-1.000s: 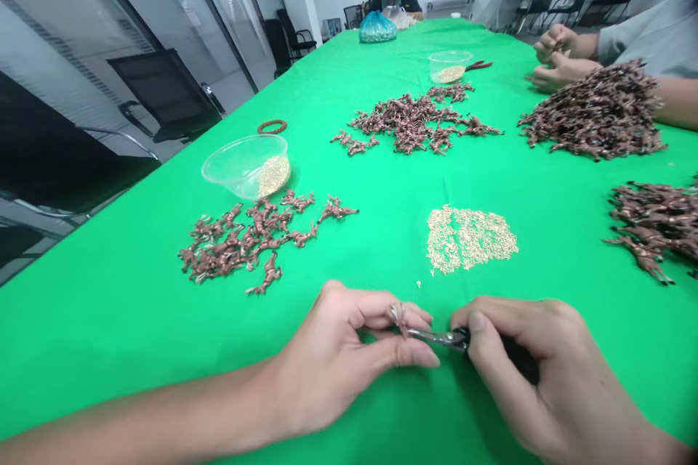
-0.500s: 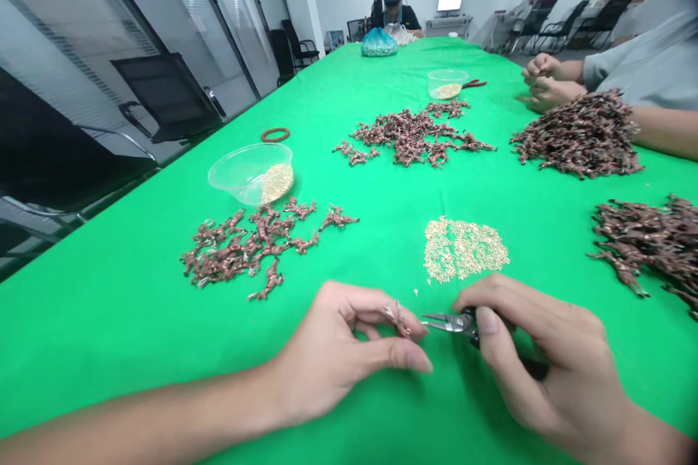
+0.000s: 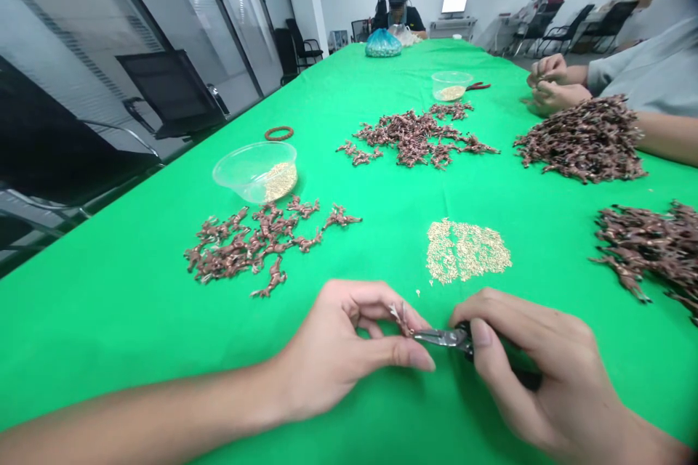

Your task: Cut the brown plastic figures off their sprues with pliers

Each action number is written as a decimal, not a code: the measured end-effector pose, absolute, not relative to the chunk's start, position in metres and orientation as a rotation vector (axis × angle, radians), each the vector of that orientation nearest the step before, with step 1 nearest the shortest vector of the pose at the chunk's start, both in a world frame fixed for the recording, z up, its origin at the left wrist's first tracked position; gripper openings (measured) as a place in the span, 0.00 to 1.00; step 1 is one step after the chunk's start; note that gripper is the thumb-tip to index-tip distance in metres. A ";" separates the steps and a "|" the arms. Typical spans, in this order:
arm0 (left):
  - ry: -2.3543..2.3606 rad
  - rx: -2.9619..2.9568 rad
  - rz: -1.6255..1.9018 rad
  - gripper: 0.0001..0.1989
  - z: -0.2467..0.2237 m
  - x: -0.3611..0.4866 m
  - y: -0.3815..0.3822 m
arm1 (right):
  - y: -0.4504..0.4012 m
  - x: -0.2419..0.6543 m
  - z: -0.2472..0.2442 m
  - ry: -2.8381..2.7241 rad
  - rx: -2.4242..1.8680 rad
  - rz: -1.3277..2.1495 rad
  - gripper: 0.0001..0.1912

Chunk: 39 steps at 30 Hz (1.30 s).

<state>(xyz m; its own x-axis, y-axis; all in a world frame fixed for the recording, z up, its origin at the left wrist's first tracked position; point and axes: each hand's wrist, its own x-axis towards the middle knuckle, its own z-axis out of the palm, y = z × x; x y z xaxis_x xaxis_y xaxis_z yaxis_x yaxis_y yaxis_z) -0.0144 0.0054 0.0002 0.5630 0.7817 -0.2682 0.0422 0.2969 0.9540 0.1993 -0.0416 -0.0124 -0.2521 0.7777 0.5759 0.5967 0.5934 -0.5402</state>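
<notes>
My left hand (image 3: 343,349) pinches a small brown horse figurine (image 3: 400,317) between thumb and fingers. My right hand (image 3: 537,363) is closed around black-handled pliers (image 3: 444,337), and their steel jaws reach the figurine from the right. A patch of loose gold beads (image 3: 466,251) lies on the green tablecloth (image 3: 109,349) just beyond my hands. Heaps of brown horse figurines lie to the left (image 3: 262,243) and right (image 3: 648,251) of those beads. The pliers' jaws partly hide the figurine's lower end.
A clear bowl of gold beads (image 3: 255,173) and a brown ring (image 3: 279,133) sit at left. Further heaps (image 3: 417,139) lie ahead. A co-worker's hands (image 3: 550,85) work at right beside another heap. A person (image 3: 398,7) sits at the far end. Chairs (image 3: 171,91) stand beyond the table's left edge.
The pliers have moved left from their position half a second ago, and their jaws are back at the figurine. The left hand has barely moved.
</notes>
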 end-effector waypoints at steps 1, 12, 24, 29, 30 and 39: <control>0.862 1.183 0.583 0.10 0.000 -0.014 0.005 | -0.042 0.199 -0.013 -1.958 -1.097 0.262 0.07; 0.861 1.161 0.602 0.11 0.000 -0.014 0.005 | -0.041 0.198 -0.012 -1.948 -1.123 0.283 0.07; 0.815 1.049 0.626 0.10 0.002 -0.010 0.004 | -0.041 0.197 -0.012 -1.966 -1.130 0.273 0.07; 0.809 1.001 0.583 0.10 0.001 -0.011 0.004 | -0.040 0.197 -0.013 -1.987 -1.115 0.231 0.07; 0.811 0.991 0.570 0.10 0.001 -0.012 0.004 | -0.040 0.197 -0.013 -1.991 -1.107 0.220 0.07; 0.790 0.932 0.519 0.09 0.003 -0.011 0.003 | -0.043 0.198 -0.012 -2.025 -1.049 0.102 0.08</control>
<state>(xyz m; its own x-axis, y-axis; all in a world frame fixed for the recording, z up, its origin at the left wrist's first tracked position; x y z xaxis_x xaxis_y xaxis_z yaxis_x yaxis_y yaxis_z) -0.0110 0.0029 0.0031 0.6149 0.6966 -0.3696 -0.0620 0.5100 0.8579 0.1977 -0.0435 -0.0124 -0.3042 0.7076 0.6378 0.6402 0.6476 -0.4131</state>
